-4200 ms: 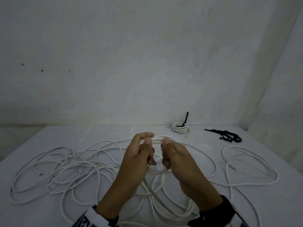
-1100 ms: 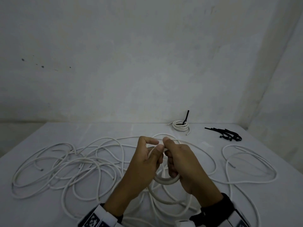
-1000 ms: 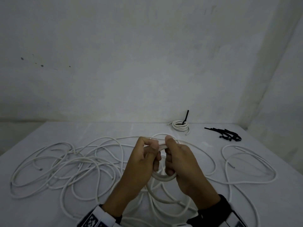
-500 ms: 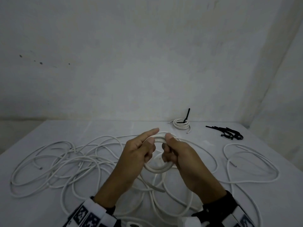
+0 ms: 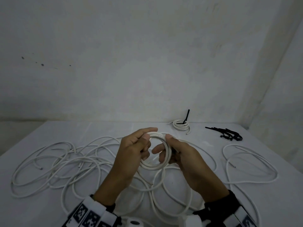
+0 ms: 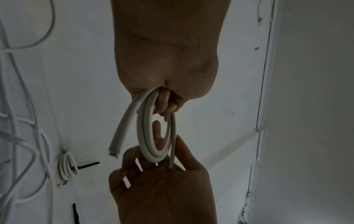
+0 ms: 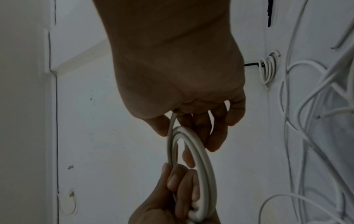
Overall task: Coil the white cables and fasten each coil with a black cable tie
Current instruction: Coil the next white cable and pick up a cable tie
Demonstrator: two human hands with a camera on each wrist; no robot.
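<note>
I hold a small coil of white cable above the table between both hands. My left hand grips its left side, thumb on top and index finger stretched out. My right hand pinches the right side with the thumb on top, and its fingers reach through the ring. In the left wrist view the coil shows several turns, with one cut end sticking out free. In the right wrist view the coil has a thinner strand running up under the right thumb. A pile of black cable ties lies at the back right.
A finished small coil with a black tie standing up sits at the back by the wall. Tangled loose white cables cover the table's left and middle. Another loose cable loops on the right. The white table meets walls behind and to the right.
The coil has been turned between my hands and now sits wider open. My right fingers have straightened and gone through the ring, and my left index finger has stretched out.
</note>
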